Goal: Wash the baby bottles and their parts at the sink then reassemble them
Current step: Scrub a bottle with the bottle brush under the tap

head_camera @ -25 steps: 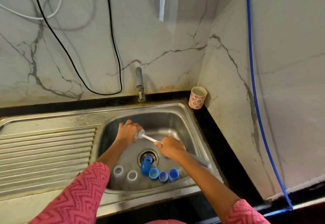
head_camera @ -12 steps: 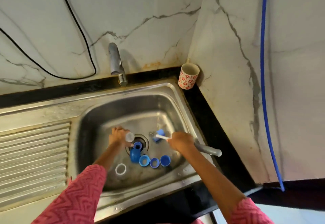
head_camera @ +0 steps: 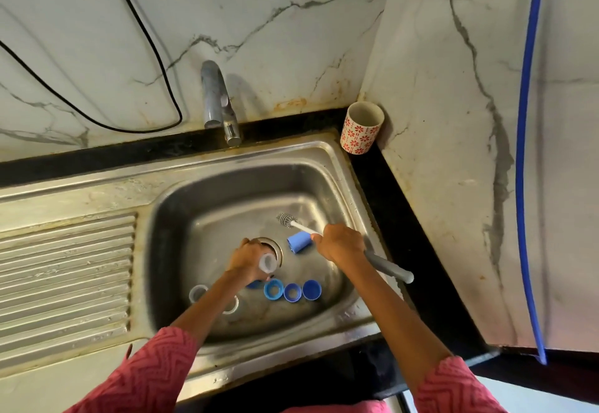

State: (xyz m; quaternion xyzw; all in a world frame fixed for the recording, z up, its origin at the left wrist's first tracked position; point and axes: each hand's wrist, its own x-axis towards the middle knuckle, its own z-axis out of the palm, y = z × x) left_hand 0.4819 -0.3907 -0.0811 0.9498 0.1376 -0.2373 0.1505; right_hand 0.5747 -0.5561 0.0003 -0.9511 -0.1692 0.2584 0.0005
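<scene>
Bottle [head_camera: 267, 263] sat gripped in my left hand [head_camera: 248, 258] over the drain — scrubbing stage, I judged; my right hand [head_camera: 340, 244] clenched the brush [head_camera: 293, 223], lifted clear right of it — next, reinsert its head.

home kitchen, steel sink [head_camera: 327, 156] with drainboard, tap [head_camera: 217, 101], marble-look wall tiles

You are wearing the single head camera, and it is looking steeply down and forward from above the sink [head_camera: 327, 153], close enough that your forearms are entering from the bottom edge. It is facing the corner where the marble walls are meeting, with the tap [head_camera: 217, 101] near centre. The wide lens is bending the worktop [head_camera: 405, 218] edges. No second view is sharing the scene.
</scene>
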